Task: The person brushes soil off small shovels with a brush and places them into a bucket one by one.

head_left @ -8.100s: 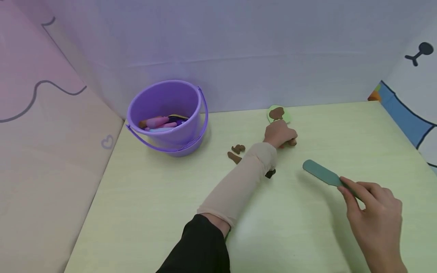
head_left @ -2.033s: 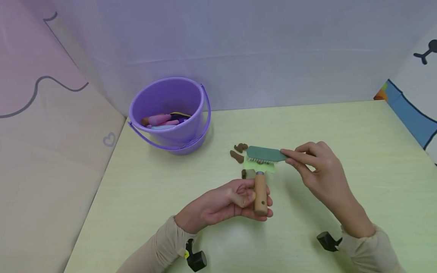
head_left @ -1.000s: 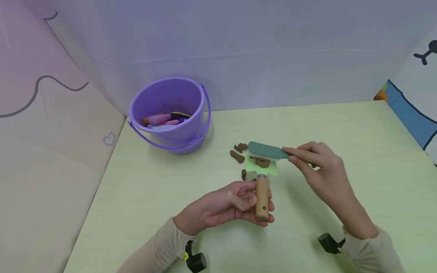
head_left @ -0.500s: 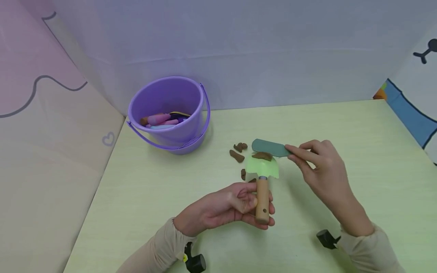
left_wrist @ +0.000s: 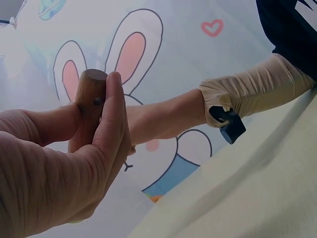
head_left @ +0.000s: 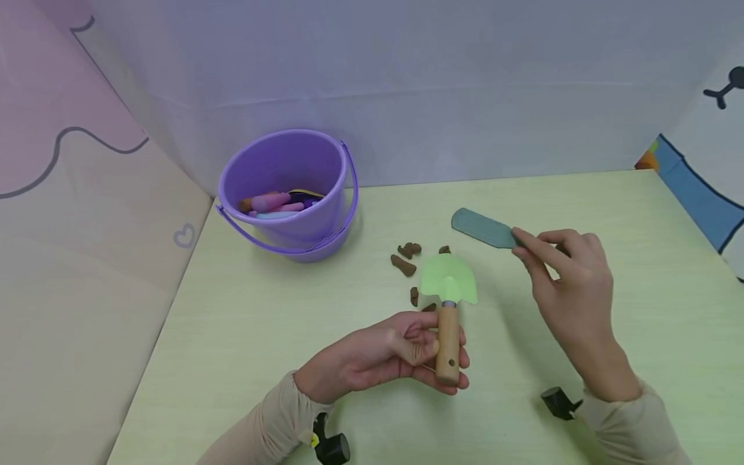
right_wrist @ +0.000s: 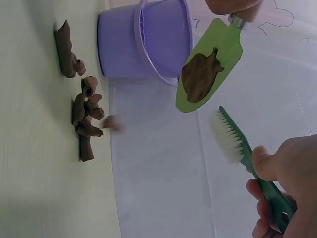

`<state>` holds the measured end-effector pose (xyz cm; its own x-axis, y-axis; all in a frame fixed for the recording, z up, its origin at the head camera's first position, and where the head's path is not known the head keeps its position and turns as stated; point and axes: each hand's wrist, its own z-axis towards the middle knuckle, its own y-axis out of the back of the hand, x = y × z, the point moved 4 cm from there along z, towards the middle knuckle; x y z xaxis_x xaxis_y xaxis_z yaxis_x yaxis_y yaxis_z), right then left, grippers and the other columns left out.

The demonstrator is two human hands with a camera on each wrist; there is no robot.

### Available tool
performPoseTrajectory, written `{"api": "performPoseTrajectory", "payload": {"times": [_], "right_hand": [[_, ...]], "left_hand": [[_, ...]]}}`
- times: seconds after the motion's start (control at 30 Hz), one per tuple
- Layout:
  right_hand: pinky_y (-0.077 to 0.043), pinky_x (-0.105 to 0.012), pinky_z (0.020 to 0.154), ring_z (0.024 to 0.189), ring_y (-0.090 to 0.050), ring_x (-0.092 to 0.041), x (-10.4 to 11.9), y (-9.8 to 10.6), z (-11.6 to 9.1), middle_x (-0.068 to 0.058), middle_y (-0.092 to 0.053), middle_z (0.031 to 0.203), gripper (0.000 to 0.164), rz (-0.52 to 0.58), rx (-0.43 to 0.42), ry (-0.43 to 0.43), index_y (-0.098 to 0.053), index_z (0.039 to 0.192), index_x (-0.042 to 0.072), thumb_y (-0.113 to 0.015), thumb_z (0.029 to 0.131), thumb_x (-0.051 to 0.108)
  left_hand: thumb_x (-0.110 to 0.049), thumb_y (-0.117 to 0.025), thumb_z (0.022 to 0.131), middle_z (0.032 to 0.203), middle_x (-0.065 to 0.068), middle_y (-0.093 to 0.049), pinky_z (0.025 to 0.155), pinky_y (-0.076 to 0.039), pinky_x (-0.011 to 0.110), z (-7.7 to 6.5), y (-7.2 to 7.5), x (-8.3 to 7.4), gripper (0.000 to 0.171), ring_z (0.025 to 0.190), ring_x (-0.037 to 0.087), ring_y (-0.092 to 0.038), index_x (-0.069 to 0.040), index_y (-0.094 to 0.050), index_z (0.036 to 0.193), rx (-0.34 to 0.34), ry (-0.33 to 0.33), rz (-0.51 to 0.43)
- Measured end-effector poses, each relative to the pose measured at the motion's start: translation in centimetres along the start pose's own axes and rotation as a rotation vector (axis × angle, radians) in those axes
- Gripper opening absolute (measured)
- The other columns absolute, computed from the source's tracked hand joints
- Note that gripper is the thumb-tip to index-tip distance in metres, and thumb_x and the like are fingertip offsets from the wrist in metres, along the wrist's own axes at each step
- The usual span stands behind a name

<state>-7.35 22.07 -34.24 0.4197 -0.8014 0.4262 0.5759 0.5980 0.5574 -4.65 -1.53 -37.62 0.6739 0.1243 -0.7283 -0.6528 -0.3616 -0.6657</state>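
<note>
My left hand (head_left: 401, 349) grips the wooden handle (head_left: 447, 342) of a small trowel with a light green blade (head_left: 449, 279). The blade's upper face looks bare in the head view; the face in the right wrist view carries a brown patch (right_wrist: 200, 77). Just past the blade's tip is a brown piece (head_left: 444, 249), and a blurred brown piece (right_wrist: 114, 123) appears in mid-air in the right wrist view. My right hand (head_left: 572, 290) pinches the handle of a green brush (head_left: 484, 228), back and to the right of the trowel. White bristles (right_wrist: 227, 136) point toward the trowel.
Several brown curled pieces (head_left: 403, 265) lie on the table (head_left: 279, 361) left of the trowel. A purple bucket (head_left: 325, 226) holding pink and other coloured items stands at back left. Fabric walls (head_left: 442, 90) enclose the back and sides.
The brush swept the brown piece along the blade to its tip and off, then lifted away back and right. The left hand with the trowel has barely shifted over the last second.
</note>
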Motion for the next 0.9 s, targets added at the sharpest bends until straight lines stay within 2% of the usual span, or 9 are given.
{"api": "performPoseTrajectory", "payload": {"times": [0.1,0.23,0.37,0.47,0.73,0.9], "right_hand": [[-0.027,-0.014,0.077,0.083,-0.046,-0.012,0.0,0.1,0.0,-0.016,-0.070,0.095,0.034,0.074,0.034,-0.026,-0.081,0.112,0.006,-0.084,0.079,-0.003],[-0.034,-0.011,0.074,0.089,-0.044,0.002,0.5,0.0,-0.1,-0.007,-0.071,0.095,0.038,0.141,0.147,-0.043,-0.082,0.113,0.011,-0.084,0.080,-0.006],[-0.036,-0.012,0.070,0.087,-0.046,0.001,1.0,-0.1,-0.1,0.000,-0.070,0.094,0.039,0.180,0.249,-0.034,-0.082,0.113,0.013,-0.082,0.081,-0.009],[-0.034,-0.016,0.067,0.083,-0.045,-0.001,1.2,-0.3,-0.2,0.003,-0.069,0.091,0.039,0.202,0.283,-0.009,-0.082,0.113,0.013,-0.081,0.081,-0.009],[-0.033,-0.014,0.067,0.081,-0.044,-0.007,0.8,-0.6,-0.3,0.000,-0.070,0.091,0.039,0.148,0.251,0.033,-0.082,0.111,0.010,-0.085,0.077,-0.008],[-0.031,-0.017,0.067,0.082,-0.045,-0.012,0.3,-1.0,-0.4,-0.005,-0.070,0.092,0.034,0.090,0.234,0.035,-0.082,0.111,0.009,-0.085,0.080,-0.005]], "left_hand": [[-0.037,-0.078,0.084,0.114,0.007,-0.067,0.106,-0.057,0.048,0.0,0.0,0.0,0.059,0.103,0.021,-0.074,-0.004,-0.050,0.125,-0.002,0.005,-0.002],[-0.037,-0.079,0.084,0.114,0.006,-0.067,0.105,-0.057,0.047,0.0,0.0,0.0,0.059,0.103,0.021,-0.074,-0.005,-0.051,0.125,-0.003,0.005,0.000],[-0.038,-0.079,0.084,0.114,0.006,-0.067,0.105,-0.057,0.048,0.0,0.1,0.0,0.060,0.103,0.021,-0.074,-0.005,-0.051,0.125,-0.003,0.004,0.007],[-0.038,-0.078,0.084,0.114,0.006,-0.067,0.105,-0.057,0.048,0.0,0.2,0.0,0.059,0.103,0.021,-0.074,-0.006,-0.051,0.125,-0.006,0.002,0.013],[-0.041,-0.077,0.085,0.114,0.006,-0.068,0.107,-0.055,0.052,-0.1,0.1,0.0,0.058,0.103,0.022,-0.074,-0.006,-0.052,0.124,0.004,-0.007,0.036],[-0.043,-0.077,0.084,0.114,0.006,-0.067,0.107,-0.056,0.051,-0.1,-0.1,0.0,0.060,0.104,0.022,-0.074,-0.005,-0.051,0.124,0.010,-0.001,0.052]]}}
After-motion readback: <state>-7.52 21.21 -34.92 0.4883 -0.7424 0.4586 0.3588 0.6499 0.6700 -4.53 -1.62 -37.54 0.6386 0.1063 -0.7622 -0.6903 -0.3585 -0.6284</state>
